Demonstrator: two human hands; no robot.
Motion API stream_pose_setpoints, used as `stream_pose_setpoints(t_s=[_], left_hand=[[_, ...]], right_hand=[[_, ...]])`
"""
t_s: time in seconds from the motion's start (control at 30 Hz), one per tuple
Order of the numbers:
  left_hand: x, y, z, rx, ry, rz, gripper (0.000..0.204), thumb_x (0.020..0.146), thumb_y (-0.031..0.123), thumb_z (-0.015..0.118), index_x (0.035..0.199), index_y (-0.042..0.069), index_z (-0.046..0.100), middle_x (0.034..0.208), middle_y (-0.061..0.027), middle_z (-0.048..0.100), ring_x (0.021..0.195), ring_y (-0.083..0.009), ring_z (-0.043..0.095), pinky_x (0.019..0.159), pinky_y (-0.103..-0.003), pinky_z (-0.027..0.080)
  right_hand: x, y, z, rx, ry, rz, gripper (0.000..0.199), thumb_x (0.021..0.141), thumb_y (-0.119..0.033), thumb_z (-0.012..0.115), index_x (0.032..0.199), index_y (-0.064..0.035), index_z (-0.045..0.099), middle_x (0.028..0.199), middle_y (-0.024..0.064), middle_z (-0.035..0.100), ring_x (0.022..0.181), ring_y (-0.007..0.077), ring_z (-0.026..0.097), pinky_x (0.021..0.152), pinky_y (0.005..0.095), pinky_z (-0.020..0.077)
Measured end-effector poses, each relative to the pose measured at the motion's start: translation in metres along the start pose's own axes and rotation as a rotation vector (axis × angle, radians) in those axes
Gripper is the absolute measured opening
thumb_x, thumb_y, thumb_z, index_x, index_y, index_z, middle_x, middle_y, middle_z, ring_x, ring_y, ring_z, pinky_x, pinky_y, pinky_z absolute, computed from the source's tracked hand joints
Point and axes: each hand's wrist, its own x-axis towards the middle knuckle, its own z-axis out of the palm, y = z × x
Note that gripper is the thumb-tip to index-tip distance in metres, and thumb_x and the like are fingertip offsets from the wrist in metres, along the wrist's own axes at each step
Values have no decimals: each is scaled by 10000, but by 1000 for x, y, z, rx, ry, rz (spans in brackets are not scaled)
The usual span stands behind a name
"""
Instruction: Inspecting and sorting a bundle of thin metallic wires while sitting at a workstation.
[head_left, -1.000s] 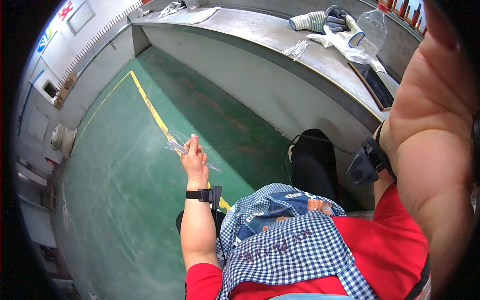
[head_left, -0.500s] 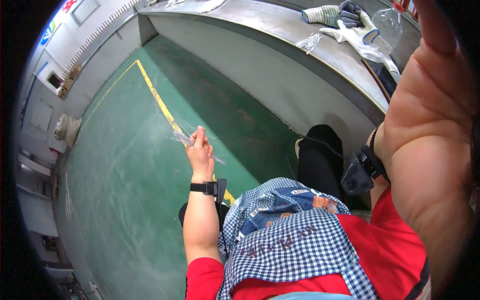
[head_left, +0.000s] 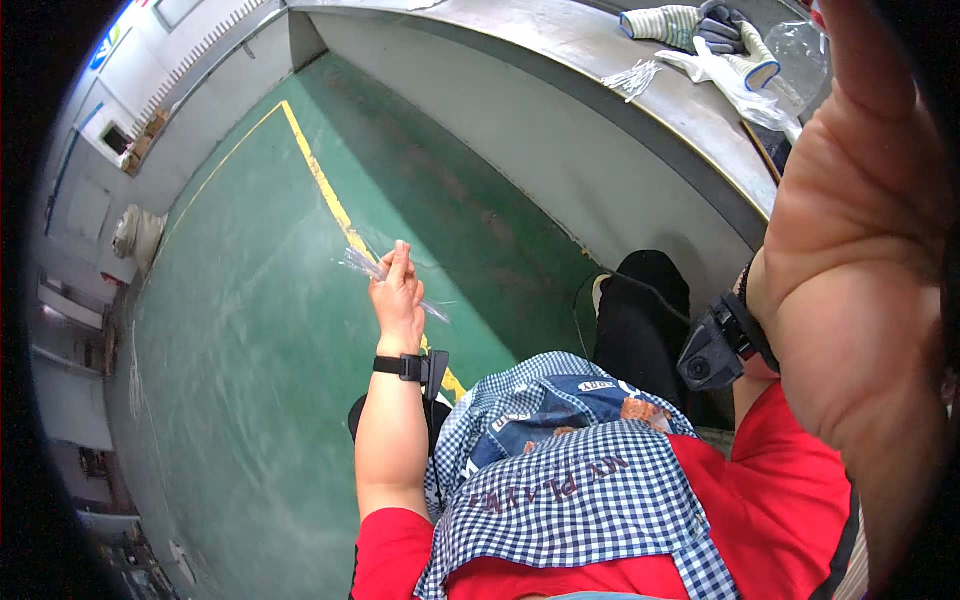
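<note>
My left hand point(head_left: 399, 292) is held out over the floor at the middle of the view, its fingers closed round a bundle of thin, clear-whitish strands point(head_left: 364, 263). The strands fan out on the left of the fist, and their other ends poke out at its lower right. My right hand point(head_left: 862, 250) is raised very close at the right edge, palm showing. Most of its fingers are cut off by the picture's dark rim, so whether it holds anything is hidden. Each wrist wears a small black device on a strap.
A metal bench point(head_left: 560, 50) runs along the top right. On it lie striped work gloves point(head_left: 665, 25), a white glove point(head_left: 715, 75), a clear plastic bottle point(head_left: 800, 60) and a small bunch of white strips point(head_left: 632, 80). A yellow line point(head_left: 320, 185) crosses the green floor; a pale sack point(head_left: 138, 235) stands far left.
The view has shifted slightly, moving the bench things a little to the right. My left hand keeps its grip on the strands; my right hand stays raised nearby.
</note>
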Motion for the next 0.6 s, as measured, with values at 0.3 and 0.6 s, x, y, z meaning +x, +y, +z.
stream_pose_setpoints(t_s=[0.3, 0.6], left_hand=[[1, -2, 2, -2, 12, -23, 214, 861, 265, 717, 855, 79, 612, 633, 45, 497, 419, -14, 321, 368, -195, 212], [2, -2, 4, -13, 1, -17, 209, 870, 260, 707, 859, 73, 612, 638, 42, 500, 420, -14, 321, 371, -191, 220]], right_hand=[[-18, 34, -59, 5, 70, -5, 831, 829, -393, 668, 1463, -115, 209, 1411, 172, 405, 1227, 337, 461, 932, 453, 468], [-26, 26, -13, 14, 168, 30, 776, 846, -390, 637, 1448, -108, 236, 1394, 167, 421, 1209, 322, 470, 927, 442, 464]])
